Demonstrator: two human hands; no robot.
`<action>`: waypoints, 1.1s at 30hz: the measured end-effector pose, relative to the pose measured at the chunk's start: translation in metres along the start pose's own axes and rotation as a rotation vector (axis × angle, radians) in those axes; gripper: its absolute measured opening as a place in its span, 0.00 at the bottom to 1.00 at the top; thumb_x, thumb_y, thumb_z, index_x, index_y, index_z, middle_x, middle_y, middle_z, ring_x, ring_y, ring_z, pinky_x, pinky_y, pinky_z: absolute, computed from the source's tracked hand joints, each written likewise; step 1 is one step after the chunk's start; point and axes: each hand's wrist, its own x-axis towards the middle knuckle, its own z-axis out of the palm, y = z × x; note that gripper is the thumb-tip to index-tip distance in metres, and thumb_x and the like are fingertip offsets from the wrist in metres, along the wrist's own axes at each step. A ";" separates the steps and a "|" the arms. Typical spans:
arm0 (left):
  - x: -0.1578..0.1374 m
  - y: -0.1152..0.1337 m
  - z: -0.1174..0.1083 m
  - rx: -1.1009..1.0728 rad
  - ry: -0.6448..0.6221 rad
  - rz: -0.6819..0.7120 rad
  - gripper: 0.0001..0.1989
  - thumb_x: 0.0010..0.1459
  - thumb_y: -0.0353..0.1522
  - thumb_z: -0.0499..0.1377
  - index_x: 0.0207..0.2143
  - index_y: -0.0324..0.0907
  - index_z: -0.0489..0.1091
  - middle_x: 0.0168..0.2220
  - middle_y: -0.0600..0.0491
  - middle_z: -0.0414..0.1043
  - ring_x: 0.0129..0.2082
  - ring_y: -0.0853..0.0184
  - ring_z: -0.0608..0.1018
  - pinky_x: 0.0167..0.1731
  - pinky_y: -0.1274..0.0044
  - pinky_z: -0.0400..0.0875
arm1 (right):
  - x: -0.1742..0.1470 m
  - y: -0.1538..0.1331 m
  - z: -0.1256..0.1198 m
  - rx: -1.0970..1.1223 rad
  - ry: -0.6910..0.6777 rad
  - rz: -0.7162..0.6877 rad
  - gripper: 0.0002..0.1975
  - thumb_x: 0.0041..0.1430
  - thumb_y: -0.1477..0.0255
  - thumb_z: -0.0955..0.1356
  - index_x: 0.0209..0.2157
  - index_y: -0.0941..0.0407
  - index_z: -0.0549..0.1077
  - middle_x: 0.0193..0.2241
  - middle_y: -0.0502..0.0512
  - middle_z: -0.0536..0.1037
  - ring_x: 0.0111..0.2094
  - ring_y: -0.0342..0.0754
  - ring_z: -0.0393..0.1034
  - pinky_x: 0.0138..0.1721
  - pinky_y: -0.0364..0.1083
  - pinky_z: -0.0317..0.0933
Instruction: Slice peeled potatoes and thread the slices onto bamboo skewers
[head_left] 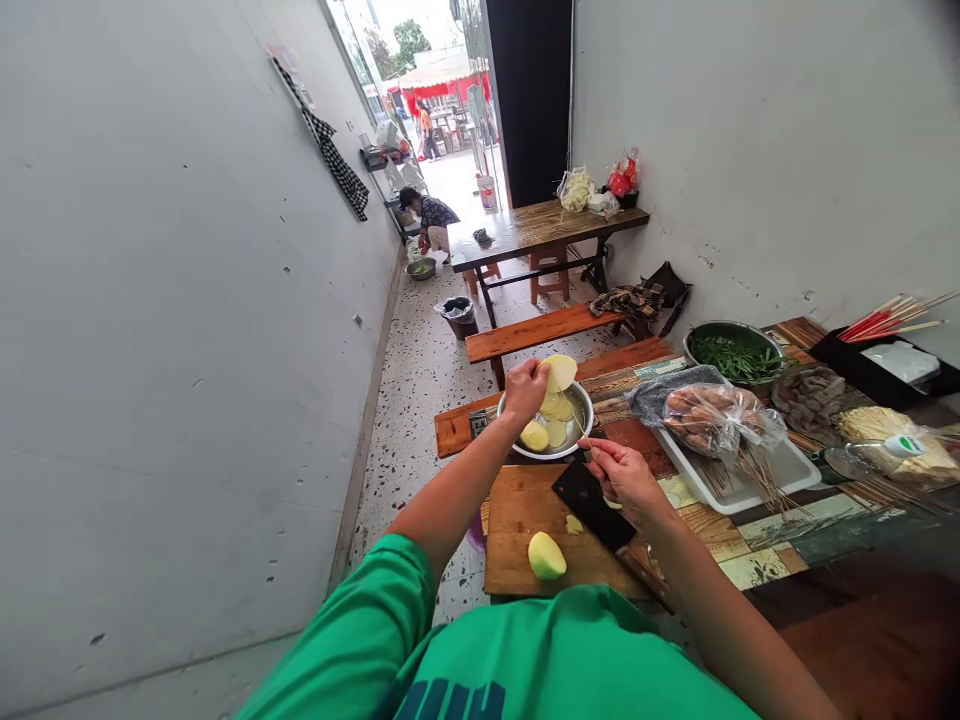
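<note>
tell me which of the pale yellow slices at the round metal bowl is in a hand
The broad, rounded pale yellow slice gripped by the left hand. It is held up; the other slices lie inside the round silver metal bowl.

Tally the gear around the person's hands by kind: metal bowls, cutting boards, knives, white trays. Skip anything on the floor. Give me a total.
Metal bowls: 2 (bowl holding pale slices, bowl of greens)
Cutting boards: 1 (wooden board)
Knives: 1 (dark-bladed knife)
White trays: 1 (white tray)
Total: 5
</note>
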 end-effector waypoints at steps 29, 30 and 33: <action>0.003 0.015 -0.007 -0.612 -0.320 -0.781 0.04 0.54 0.23 0.63 0.31 0.33 0.69 0.26 0.50 0.70 0.22 0.72 0.73 0.22 0.79 0.71 | -0.006 0.013 -0.003 0.400 -0.269 0.234 0.20 0.42 0.61 0.75 0.34 0.55 0.67 0.15 0.37 0.53 0.15 0.33 0.35 0.15 0.38 0.32; 0.003 0.015 -0.007 -0.607 -0.322 -0.779 0.04 0.54 0.23 0.63 0.31 0.33 0.69 0.26 0.51 0.70 0.22 0.72 0.73 0.22 0.80 0.71 | -0.006 0.013 -0.002 0.411 -0.280 0.244 0.20 0.43 0.61 0.74 0.34 0.55 0.67 0.15 0.37 0.53 0.15 0.34 0.35 0.15 0.38 0.32; 0.003 0.016 -0.008 -0.584 -0.319 -0.762 0.02 0.57 0.23 0.60 0.31 0.33 0.69 0.25 0.51 0.70 0.22 0.72 0.72 0.21 0.80 0.71 | -0.007 0.020 0.005 0.252 -0.128 0.108 0.19 0.48 0.56 0.70 0.36 0.55 0.69 0.15 0.39 0.55 0.14 0.35 0.38 0.14 0.39 0.36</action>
